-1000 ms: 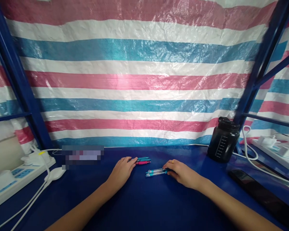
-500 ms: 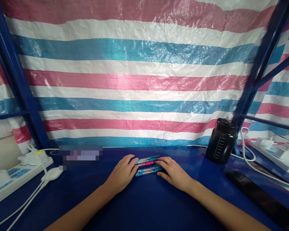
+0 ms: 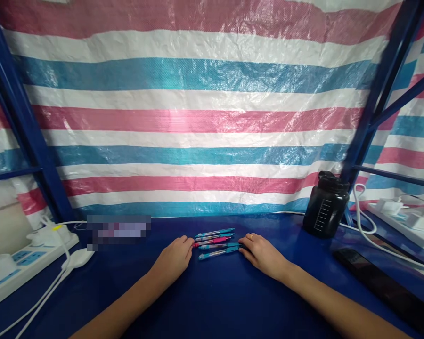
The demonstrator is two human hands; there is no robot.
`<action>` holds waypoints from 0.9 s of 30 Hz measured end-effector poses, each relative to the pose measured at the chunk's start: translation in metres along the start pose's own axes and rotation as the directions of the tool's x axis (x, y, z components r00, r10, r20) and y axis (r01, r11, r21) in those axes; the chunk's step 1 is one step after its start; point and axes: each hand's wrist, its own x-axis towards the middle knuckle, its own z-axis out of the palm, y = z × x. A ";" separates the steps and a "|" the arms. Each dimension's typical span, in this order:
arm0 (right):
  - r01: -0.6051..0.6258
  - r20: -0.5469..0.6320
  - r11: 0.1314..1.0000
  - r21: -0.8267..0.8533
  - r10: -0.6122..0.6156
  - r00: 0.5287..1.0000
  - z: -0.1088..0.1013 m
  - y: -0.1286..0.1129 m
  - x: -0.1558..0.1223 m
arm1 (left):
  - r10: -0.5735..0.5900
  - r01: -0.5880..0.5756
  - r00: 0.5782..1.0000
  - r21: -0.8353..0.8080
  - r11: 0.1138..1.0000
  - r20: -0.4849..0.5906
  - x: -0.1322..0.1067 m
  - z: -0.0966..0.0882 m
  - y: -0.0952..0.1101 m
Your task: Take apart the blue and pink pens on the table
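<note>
Several slim pens lie side by side on the blue tabletop (image 3: 212, 287) between my hands, slightly fanned. Most are clear with light-blue parts, like the far blue pen (image 3: 215, 233) and the near blue pen (image 3: 217, 253). Among them is a pink pen (image 3: 214, 242). My left hand (image 3: 176, 254) is closed at the pens' left ends, fingers together around the pink pen's end. At the right ends rests my right hand (image 3: 263, 252), a ring on one finger, thumb and fingers apart. Its fingertips are close to the blue pens; whether they touch is unclear.
A black bottle (image 3: 325, 207) stands at the back right, near a dark elongated object (image 3: 378, 282). White power strips with cables lie at left (image 3: 28, 259) and right (image 3: 406, 226). A blurred-out object (image 3: 120, 230) sits back left. Striped sheeting (image 3: 205, 122) hangs behind.
Both hands have drawn slightly outward from the pens. The pens, bunched between my fingertips before, are now more spread out and more fully visible. My left fingers have curled closer together.
</note>
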 end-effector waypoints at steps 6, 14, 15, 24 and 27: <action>0.027 -0.029 0.999 0.027 -0.026 0.999 0.001 -0.001 0.001 | 0.073 -0.079 0.996 -0.111 0.991 -0.055 0.003 0.004 0.001; -0.013 -0.089 0.999 0.043 0.017 0.996 0.001 -0.005 0.001 | 0.198 -0.219 0.969 -0.149 0.964 -0.148 -0.005 -0.008 0.011; -0.014 -0.092 0.999 0.045 0.018 0.996 0.001 -0.005 0.001 | 0.256 -0.276 0.954 -0.123 0.953 -0.155 -0.006 -0.008 0.012; 0.015 -0.077 0.998 0.054 -0.011 0.997 0.001 -0.004 0.002 | 0.307 -0.315 0.941 -0.038 0.948 -0.140 -0.001 0.010 0.009; 0.021 -0.075 0.998 0.051 -0.017 0.997 0.003 -0.002 0.004 | 0.264 -0.276 0.951 -0.058 0.959 -0.160 0.002 0.013 0.006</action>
